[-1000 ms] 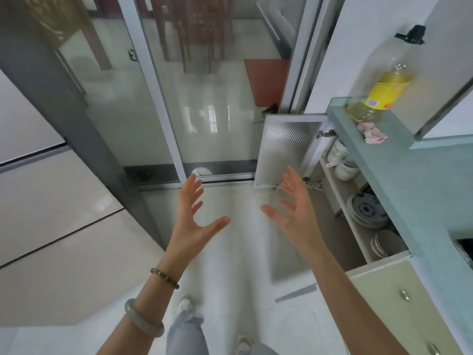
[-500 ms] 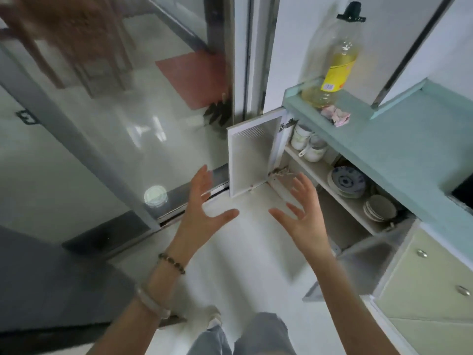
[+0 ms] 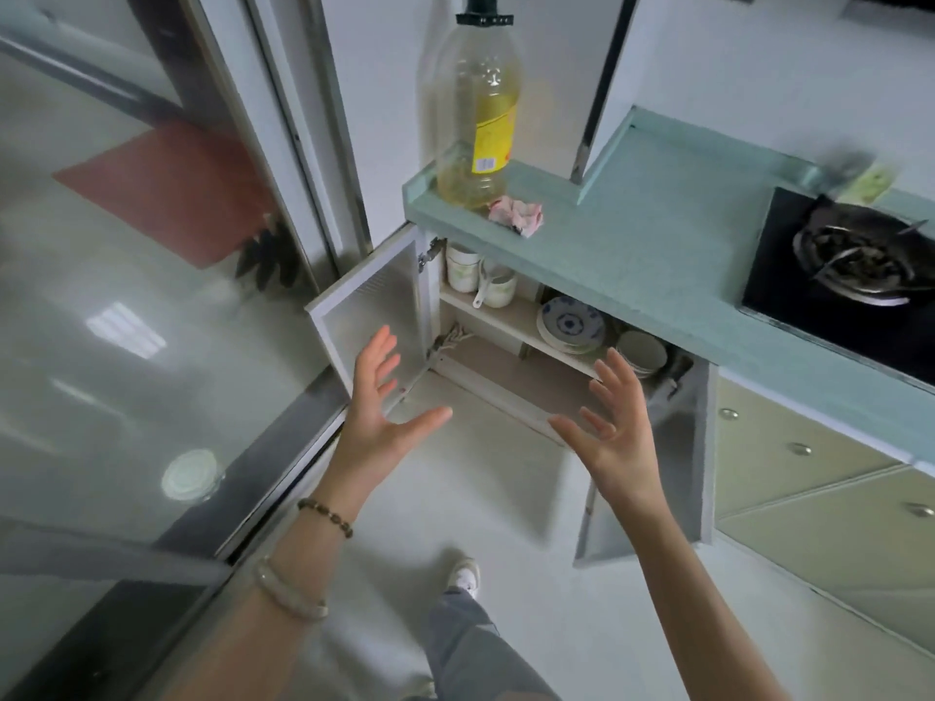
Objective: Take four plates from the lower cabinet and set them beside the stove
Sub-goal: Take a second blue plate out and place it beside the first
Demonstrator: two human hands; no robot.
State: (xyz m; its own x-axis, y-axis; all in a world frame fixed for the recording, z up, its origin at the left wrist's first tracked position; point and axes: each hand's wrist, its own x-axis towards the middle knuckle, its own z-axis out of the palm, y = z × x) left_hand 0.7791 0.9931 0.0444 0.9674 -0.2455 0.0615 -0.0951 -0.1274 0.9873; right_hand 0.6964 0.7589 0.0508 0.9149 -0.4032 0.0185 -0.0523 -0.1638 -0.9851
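Note:
The lower cabinet (image 3: pixel 485 316) stands open under the teal counter (image 3: pixel 657 250), both doors swung out. On its shelf lies a stack of blue-patterned plates (image 3: pixel 571 325), with a stack of plain white plates (image 3: pixel 641 352) to the right. The black gas stove (image 3: pixel 850 265) sits on the counter at the right. My left hand (image 3: pixel 384 412) is raised in front of the left cabinet door (image 3: pixel 369 316), fingers spread, empty. My right hand (image 3: pixel 614 422) hovers just below the white plates, fingers apart, touching nothing.
A big oil bottle (image 3: pixel 480 118) and a crumpled pink wrapper (image 3: pixel 516 217) stand on the counter's left end. White cups (image 3: pixel 480 280) fill the shelf's left side. The right cabinet door (image 3: pixel 673 473) juts out beside cream drawers (image 3: pixel 809 473). A glass sliding door (image 3: pixel 152 296) runs along the left.
The view has swung right toward the cabinet, bringing the stove into sight. Both hands stay spread and empty, now closer to the open shelf.

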